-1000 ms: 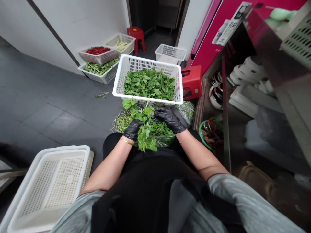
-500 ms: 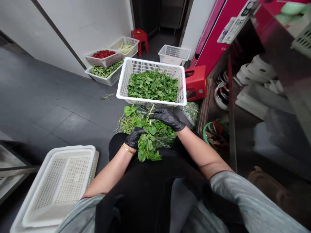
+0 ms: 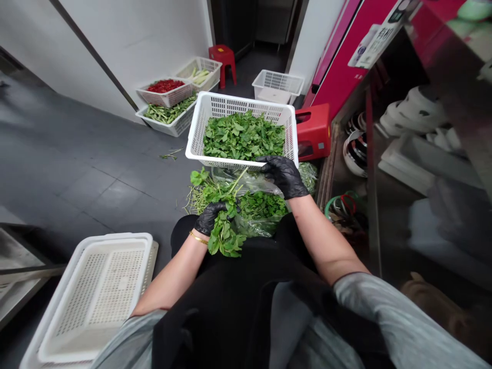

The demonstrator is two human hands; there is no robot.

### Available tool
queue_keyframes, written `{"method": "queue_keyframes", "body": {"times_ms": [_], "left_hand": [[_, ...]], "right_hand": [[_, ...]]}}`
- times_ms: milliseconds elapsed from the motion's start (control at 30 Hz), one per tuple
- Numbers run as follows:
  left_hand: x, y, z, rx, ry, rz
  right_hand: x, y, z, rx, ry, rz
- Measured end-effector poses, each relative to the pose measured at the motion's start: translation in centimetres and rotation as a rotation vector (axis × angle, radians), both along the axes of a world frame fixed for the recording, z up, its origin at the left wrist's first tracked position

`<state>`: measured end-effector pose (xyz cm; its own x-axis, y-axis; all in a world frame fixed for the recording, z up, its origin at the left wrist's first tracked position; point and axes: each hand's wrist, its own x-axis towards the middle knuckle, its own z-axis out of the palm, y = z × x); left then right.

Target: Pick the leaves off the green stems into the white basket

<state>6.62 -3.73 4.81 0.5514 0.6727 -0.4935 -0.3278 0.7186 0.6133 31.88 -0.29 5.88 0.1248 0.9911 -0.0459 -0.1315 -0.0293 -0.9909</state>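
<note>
In a black glove, my left hand [image 3: 209, 218] is closed around a bunch of leafy green stems [image 3: 226, 238], its leaves hanging toward my lap. My right hand [image 3: 284, 177], gloved too, is at the front right rim of a white basket [image 3: 192, 136]. Its fingers are drawn together, and whatever they hold is hidden. Picked green leaves [image 3: 246, 134] fill the bottom of that basket. Below it, an open clear plastic bag [image 3: 253, 225] holds more greens [image 3: 263, 204]. Bare cut stems [image 3: 197, 197] lie in a heap left of the bag.
Baskets of red chillies [image 3: 165, 86], cut green vegetables [image 3: 165, 114] and pale stalks [image 3: 200, 76] stand by the wall. A red stool [image 3: 313, 133] lies behind the basket; another stool [image 3: 223, 55] stands farther back. Nested white baskets [image 3: 98, 287] are at lower left, a metal shelf [image 3: 372, 205] at right.
My right hand has left the stems and moved up and right to the basket's front rim. My left hand keeps the bunch, now slightly lower and farther left.
</note>
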Motion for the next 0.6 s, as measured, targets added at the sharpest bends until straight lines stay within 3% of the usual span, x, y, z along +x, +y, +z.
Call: {"method": "queue_keyframes", "body": {"times_ms": [67, 200, 300, 433, 600], "left_hand": [[0.0, 0.5, -0.5, 0.002, 0.047, 0.023], [0.4, 1.5, -1.6, 0.053, 0.151, 0.094], [0.4, 1.9, -2.2, 0.039, 0.187, 0.07], [-0.3, 2.5, -2.8, -0.051, 0.112, -0.036], [-2.0, 4.8, -3.1, -0.031, 0.034, 0.311]], "right_hand": [[-0.4, 0.1, -0.2, 0.009, -0.025, 0.044], [-3.4, 0.6, -0.3, 0.0, -0.059, 0.27], [-4.2, 1.8, 0.3, 0.04, -0.022, 0.253], [-1.7, 3.7, 1.2, 0.137, 0.065, 0.147], [0.4, 4.6, 0.8, 0.152, 0.127, 0.022]]}}
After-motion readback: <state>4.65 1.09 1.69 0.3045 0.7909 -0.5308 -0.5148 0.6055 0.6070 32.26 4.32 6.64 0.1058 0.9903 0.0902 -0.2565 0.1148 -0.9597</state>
